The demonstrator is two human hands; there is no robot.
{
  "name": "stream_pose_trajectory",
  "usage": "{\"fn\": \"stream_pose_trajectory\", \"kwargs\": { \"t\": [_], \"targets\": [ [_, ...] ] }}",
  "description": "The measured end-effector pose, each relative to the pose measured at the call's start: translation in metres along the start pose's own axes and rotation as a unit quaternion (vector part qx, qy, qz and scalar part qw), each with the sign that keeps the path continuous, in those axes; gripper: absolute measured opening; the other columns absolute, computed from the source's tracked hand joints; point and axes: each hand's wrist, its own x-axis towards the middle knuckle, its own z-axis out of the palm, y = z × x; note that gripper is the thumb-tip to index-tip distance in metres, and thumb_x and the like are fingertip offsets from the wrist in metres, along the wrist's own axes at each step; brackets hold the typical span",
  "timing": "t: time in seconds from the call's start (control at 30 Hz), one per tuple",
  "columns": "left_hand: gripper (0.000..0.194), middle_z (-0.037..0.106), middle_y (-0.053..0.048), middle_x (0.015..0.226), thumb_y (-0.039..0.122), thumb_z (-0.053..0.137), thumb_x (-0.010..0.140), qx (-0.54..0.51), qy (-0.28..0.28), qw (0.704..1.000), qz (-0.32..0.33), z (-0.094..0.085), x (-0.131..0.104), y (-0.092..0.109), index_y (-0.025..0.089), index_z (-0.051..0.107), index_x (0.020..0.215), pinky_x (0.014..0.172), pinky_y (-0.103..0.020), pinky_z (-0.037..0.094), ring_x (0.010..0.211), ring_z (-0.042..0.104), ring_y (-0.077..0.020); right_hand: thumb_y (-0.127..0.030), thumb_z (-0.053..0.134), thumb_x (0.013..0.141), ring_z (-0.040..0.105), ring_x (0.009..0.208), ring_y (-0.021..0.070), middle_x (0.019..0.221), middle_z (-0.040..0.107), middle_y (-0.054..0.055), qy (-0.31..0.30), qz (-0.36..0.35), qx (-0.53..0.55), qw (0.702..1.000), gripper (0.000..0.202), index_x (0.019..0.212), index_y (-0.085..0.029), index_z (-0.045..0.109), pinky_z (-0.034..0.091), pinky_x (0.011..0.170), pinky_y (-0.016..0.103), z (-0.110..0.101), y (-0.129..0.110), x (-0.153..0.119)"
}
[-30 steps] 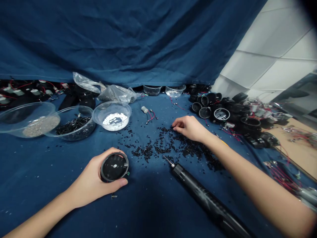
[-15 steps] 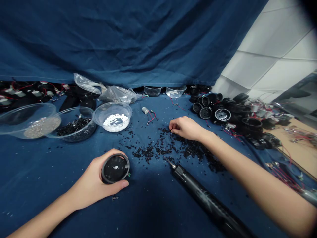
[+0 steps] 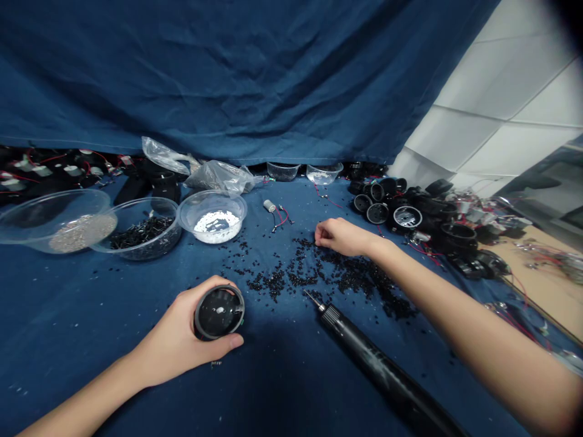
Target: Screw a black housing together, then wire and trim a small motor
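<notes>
While the left hand (image 3: 189, 334) wraps thumb and fingers, spread to its width, round a black cup (image 3: 219, 312) at seven o'clock in view, the right hand (image 3: 339, 237), at the cup's two o'clock, bunches its fingertips by black bits (image 3: 364, 278); whether they pinch one, I cannot tell. A driver (image 3: 378, 365) lies at that hand's five o'clock, a motor (image 3: 269, 206) at its ten.

A blue curtain (image 3: 255, 79) hangs at twelve o'clock, a white panelled wall (image 3: 496, 79) at two. Around nine o'clock on the worktop (image 3: 273, 388) stand a clear bowl of tan bits (image 3: 20, 215), a clear bowl of black pieces (image 3: 102, 235) and a clear bowl of white pieces (image 3: 184, 213). A plastic bag (image 3: 223, 176) lies toward ten. Small tubs (image 3: 283, 172) sit near twelve, and loose black housings (image 3: 423, 209) heap toward three.
</notes>
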Motion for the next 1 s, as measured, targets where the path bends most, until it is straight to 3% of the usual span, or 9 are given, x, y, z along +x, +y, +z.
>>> {"fn": "stream_pose_trajectory", "kwargs": {
  "t": [0.23,0.4,0.6,1.0],
  "targets": [
    [0.031,0.062,0.000,0.093,0.024,0.068,0.075,-0.014,-0.014,1.000,-0.002,-0.0003,-0.0004,0.0024,0.019,0.054,0.102,0.054,-0.022,0.051,0.059,0.061,-0.0110,-0.018,0.056,0.083,0.058,0.066,0.0107,0.078,0.070,0.002,0.011,0.006,0.006,1.000,0.010,0.082,-0.016,0.065,0.039,0.064,0.021,-0.0056,0.0045,-0.0035],
    [0.030,0.060,-0.002,0.097,0.023,0.067,0.075,-0.004,-0.015,1.000,-0.002,-0.0009,0.0002,0.0025,0.019,0.054,0.102,0.058,-0.022,0.051,0.075,0.063,-0.0156,-0.016,0.058,0.080,0.058,0.065,0.0095,0.075,0.069,-0.001,-0.001,-0.021,0.001,1.000,0.009,0.081,-0.019,0.066,0.038,0.065,0.020,-0.0047,0.0002,-0.0001],
    [0.032,0.060,-0.001,0.096,0.023,0.068,0.072,0.000,-0.010,1.000,-0.011,-0.0012,0.0008,0.0041,0.020,0.055,0.101,0.059,-0.022,0.051,0.078,0.064,-0.0168,-0.015,0.061,0.077,0.058,0.065,0.0110,0.077,0.070,0.000,0.003,-0.019,-0.022,1.000,0.009,0.082,-0.020,0.066,0.035,0.061,0.022,-0.0024,-0.0015,0.0021],
    [0.032,0.062,-0.003,0.097,0.025,0.069,0.072,-0.009,-0.004,1.000,-0.022,0.0000,0.0006,0.0043,0.020,0.056,0.101,0.052,-0.021,0.050,0.084,0.067,-0.0214,-0.016,0.059,0.078,0.060,0.067,0.0121,0.077,0.071,0.000,0.013,-0.020,-0.007,1.000,0.013,0.081,-0.021,0.071,0.040,0.066,0.023,-0.0059,0.0057,0.0015]
  ]
}}
